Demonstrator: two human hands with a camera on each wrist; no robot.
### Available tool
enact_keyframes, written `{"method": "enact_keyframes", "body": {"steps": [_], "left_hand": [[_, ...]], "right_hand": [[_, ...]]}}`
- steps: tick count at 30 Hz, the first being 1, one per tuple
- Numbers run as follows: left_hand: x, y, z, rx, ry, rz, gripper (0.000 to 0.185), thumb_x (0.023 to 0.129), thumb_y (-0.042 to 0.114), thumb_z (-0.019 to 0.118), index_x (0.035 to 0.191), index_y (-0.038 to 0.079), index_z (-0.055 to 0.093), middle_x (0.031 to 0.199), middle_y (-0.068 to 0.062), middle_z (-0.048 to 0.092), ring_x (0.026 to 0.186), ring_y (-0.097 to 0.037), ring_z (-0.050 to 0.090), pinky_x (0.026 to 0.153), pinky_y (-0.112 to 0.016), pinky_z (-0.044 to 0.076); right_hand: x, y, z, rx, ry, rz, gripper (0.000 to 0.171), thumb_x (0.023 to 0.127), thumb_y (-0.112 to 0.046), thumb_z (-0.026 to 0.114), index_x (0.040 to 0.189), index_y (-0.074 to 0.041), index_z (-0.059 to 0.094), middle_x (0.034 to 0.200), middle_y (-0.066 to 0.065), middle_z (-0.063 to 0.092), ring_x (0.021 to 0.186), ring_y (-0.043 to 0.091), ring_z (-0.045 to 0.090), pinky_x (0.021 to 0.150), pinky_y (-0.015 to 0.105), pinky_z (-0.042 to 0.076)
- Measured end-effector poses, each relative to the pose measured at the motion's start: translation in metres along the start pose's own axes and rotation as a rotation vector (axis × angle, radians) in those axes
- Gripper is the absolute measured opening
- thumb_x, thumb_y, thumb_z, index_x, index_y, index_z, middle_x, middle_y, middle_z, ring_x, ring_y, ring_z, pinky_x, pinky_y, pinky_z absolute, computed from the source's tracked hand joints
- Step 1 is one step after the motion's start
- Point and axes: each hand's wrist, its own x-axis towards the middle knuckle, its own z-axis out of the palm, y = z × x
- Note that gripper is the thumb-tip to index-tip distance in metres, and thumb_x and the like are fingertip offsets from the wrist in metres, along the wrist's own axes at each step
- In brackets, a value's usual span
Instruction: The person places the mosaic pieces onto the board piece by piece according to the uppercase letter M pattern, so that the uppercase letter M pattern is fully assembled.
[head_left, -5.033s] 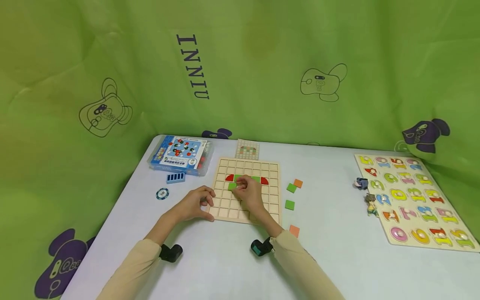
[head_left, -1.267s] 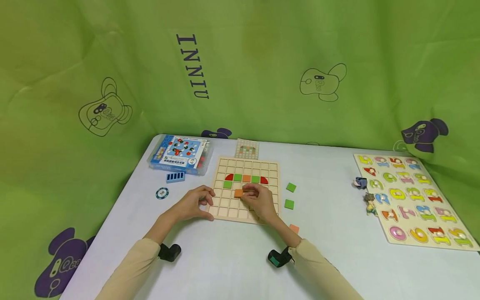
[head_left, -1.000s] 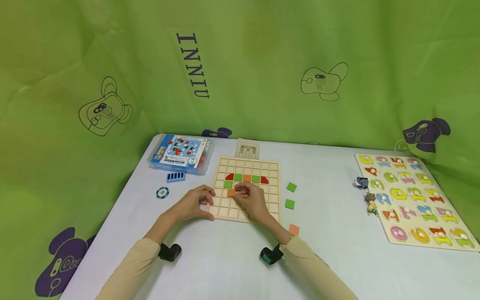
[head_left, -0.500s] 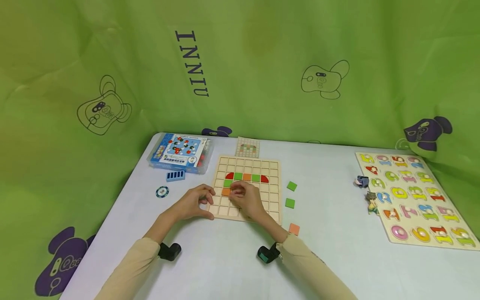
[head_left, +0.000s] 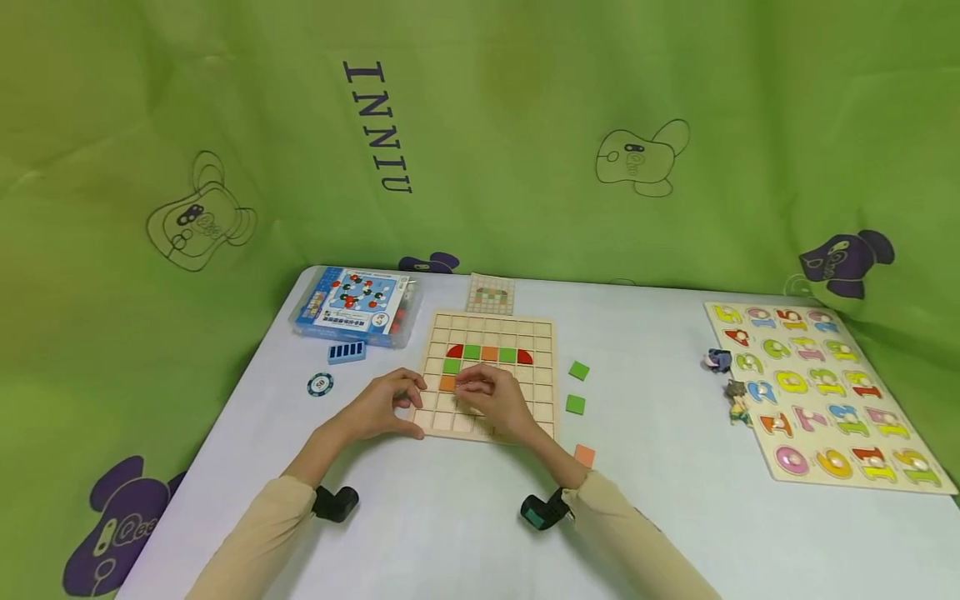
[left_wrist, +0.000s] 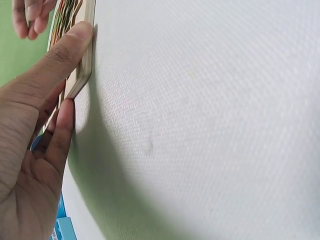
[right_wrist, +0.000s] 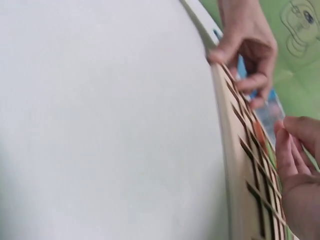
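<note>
A wooden grid board (head_left: 491, 375) lies flat on the white table. Its top filled row runs red, green, orange, green, red. Under it sits a green tile (head_left: 451, 366), and below that an orange tile (head_left: 447, 383). My right hand (head_left: 487, 400) hovers over the board's middle with loosely bent fingers, fingertips just right of the orange tile (right_wrist: 258, 132); the right wrist view shows a small gap between them. My left hand (head_left: 382, 406) grips the board's near-left corner, with the thumb (left_wrist: 60, 55) pressed on the board's edge (left_wrist: 82, 65) and fingers (right_wrist: 250, 80) over the top.
Two loose green tiles (head_left: 578, 371) (head_left: 575, 405) and an orange one (head_left: 584, 455) lie right of the board. A pattern card (head_left: 491, 294), a blue box (head_left: 352, 306), a blue piece (head_left: 347, 352) and a chip (head_left: 320, 384) lie behind and left. A number puzzle (head_left: 821, 392) and small figures (head_left: 717, 360) lie far right.
Over the last second my right hand carried the orange tile leftward across the board into the cell below the green tile. The left hand stayed on the board's corner.
</note>
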Motion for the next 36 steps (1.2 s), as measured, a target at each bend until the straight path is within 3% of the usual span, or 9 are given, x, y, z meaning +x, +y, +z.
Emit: {"method": "enact_keyframes", "body": {"steps": [3,6,14,17,20,25,28,32,36], "left_hand": [[0.0,0.0,0.0,-0.005,-0.004,0.013,0.034,0.066,0.018,0.088,0.085,0.008,0.062,0.12,-0.01,0.055,0.11,-0.027,0.052,0.086,-0.029,0.053],[-0.001,0.0,0.0,0.003,-0.005,0.006,0.034,0.066,0.018,0.089,0.085,0.008,0.062,0.12,-0.009,0.055,0.111,-0.027,0.052,0.086,-0.029,0.053],[0.002,0.001,0.002,-0.016,-0.003,-0.007,0.035,0.065,0.015,0.089,0.084,0.007,0.061,0.121,-0.009,0.054,0.111,-0.027,0.051,0.087,-0.029,0.053],[0.002,0.001,0.003,-0.029,-0.003,-0.017,0.035,0.065,0.016,0.089,0.084,0.007,0.061,0.121,-0.01,0.054,0.111,-0.027,0.051,0.087,-0.029,0.052],[0.001,0.0,0.003,-0.023,0.005,-0.028,0.035,0.064,0.016,0.089,0.083,0.008,0.061,0.121,-0.009,0.055,0.109,-0.026,0.052,0.086,-0.028,0.052],[-0.001,0.001,0.001,-0.025,0.007,-0.027,0.034,0.065,0.017,0.089,0.084,0.007,0.062,0.122,-0.009,0.055,0.11,-0.026,0.052,0.086,-0.029,0.052],[-0.002,-0.001,0.0,-0.012,0.01,-0.026,0.035,0.065,0.018,0.089,0.083,0.008,0.061,0.121,-0.009,0.055,0.109,-0.026,0.051,0.086,-0.028,0.052],[-0.004,-0.003,0.0,-0.016,0.015,-0.033,0.035,0.064,0.017,0.089,0.083,0.008,0.061,0.121,-0.009,0.055,0.109,-0.026,0.052,0.086,-0.028,0.053],[-0.002,-0.003,0.002,-0.048,0.003,-0.023,0.035,0.066,0.017,0.089,0.084,0.007,0.062,0.122,-0.01,0.054,0.111,-0.027,0.051,0.087,-0.03,0.052]], "right_hand": [[0.001,0.005,0.007,-0.026,-0.025,0.007,0.021,0.088,0.003,0.065,0.107,0.012,0.062,0.105,0.025,0.065,0.095,0.033,0.067,0.078,0.024,0.055],[0.002,0.007,0.011,-0.045,0.004,0.005,0.019,0.089,0.003,0.063,0.106,0.011,0.062,0.101,0.024,0.066,0.093,0.032,0.068,0.077,0.023,0.056],[-0.003,0.004,-0.002,-0.036,-0.014,0.011,0.021,0.091,0.0,0.062,0.109,0.012,0.061,0.107,0.027,0.064,0.099,0.038,0.065,0.08,0.026,0.055],[-0.012,-0.002,-0.024,-0.052,0.009,0.015,0.023,0.09,0.001,0.063,0.11,0.012,0.06,0.11,0.028,0.062,0.1,0.04,0.063,0.081,0.027,0.055],[-0.024,-0.006,-0.06,-0.13,0.086,-0.014,0.023,0.088,0.004,0.064,0.11,0.011,0.061,0.11,0.028,0.062,0.098,0.039,0.063,0.08,0.026,0.055],[-0.047,-0.003,-0.133,-0.456,0.282,-0.028,0.021,0.083,0.005,0.069,0.104,0.006,0.064,0.1,0.021,0.066,0.083,0.027,0.064,0.071,0.018,0.053],[-0.054,0.004,-0.163,-0.588,0.29,0.035,0.028,0.081,0.0,0.074,0.106,0.004,0.064,0.099,0.018,0.066,0.08,0.019,0.06,0.068,0.013,0.049],[-0.053,0.015,-0.175,-0.595,0.216,0.055,0.039,0.079,-0.007,0.078,0.113,0.003,0.062,0.101,0.017,0.066,0.079,0.016,0.058,0.066,0.012,0.048],[-0.05,0.024,-0.174,-0.591,0.223,-0.004,0.037,0.076,-0.006,0.081,0.108,0.003,0.064,0.092,0.015,0.066,0.072,0.012,0.056,0.062,0.013,0.047]]}}
